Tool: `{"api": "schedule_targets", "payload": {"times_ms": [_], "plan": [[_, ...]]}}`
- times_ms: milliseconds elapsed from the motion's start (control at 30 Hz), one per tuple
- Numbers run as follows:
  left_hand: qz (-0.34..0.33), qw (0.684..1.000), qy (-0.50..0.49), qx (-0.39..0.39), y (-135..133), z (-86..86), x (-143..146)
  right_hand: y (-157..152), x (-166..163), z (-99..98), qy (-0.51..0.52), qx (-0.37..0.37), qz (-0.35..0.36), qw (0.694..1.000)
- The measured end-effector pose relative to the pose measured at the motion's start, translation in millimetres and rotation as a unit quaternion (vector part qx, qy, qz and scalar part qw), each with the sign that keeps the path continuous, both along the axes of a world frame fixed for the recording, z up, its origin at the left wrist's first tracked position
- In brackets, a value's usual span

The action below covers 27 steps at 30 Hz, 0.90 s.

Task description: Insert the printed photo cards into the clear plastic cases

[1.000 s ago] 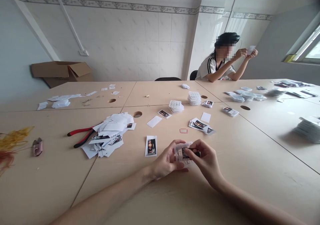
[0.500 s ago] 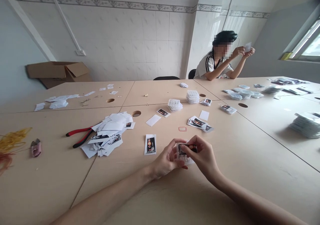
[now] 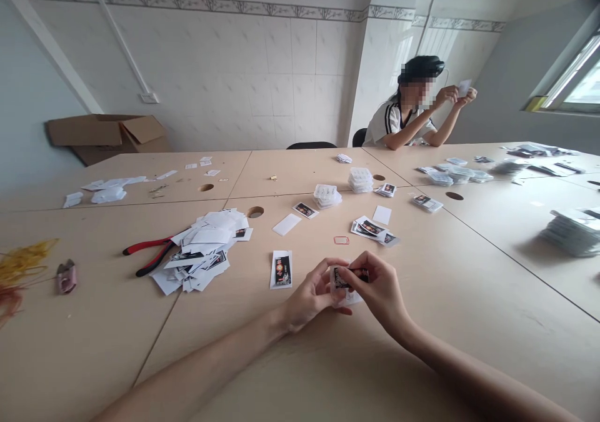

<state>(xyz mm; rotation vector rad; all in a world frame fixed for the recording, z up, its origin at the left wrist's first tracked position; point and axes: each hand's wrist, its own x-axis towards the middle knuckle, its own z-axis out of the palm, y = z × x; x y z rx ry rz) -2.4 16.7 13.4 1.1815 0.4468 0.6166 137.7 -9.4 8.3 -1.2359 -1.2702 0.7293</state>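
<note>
"Pinching what, those two hands at the bottom middle?"

"A clear plastic sleeve (image 3: 344,286) with a dark printed card (image 3: 347,278) inside, held above the table (image 3: 94,341). The right hand (image 3: 380,292) has its thumb and fingers pressed together on the top edge. The left hand (image 3: 309,298) is curled around the sleeve's left side."

"What's closest to them?"

"Just left, a white printed card (image 3: 281,270) lies flat. Further left sits a heap of white paper (image 3: 199,250), touching red-handled pliers (image 3: 152,253)."

"And further up?"

"Stacks of clear sleeves (image 3: 360,180) stand on the table at upper middle. Beyond them, at upper right, a seated person (image 3: 398,119) holds a small white piece up in both hands. At upper left, an open cardboard box (image 3: 107,131) sits by the wall"
</note>
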Motion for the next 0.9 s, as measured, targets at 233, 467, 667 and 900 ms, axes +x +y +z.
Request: {"api": "schedule_targets", "payload": {"times_ms": [233, 467, 667, 900], "plan": [[0.009, 1.000, 0.015, -0.016, -0.6, 1.7, 1.3, 0.2, -0.3, -0.8, 0.007, 0.000, 0.000, 1.000], [0.013, 1.000, 0.013, -0.020, 0.2, -0.3, 1.9, 0.8, -3.3, -0.5, 0.001, 0.008, -0.011, 1.000], [0.018, 0.999, 0.007, -0.026, 0.0, -0.6, 2.5, 0.2, -4.6, -1.0, 0.004, 0.016, -0.019, 1.000], [0.019, 0.999, 0.011, -0.034, 0.1, 0.9, 2.9, 0.3, -4.7, -2.1, 0.010, 0.001, -0.020, 1.000]]}}
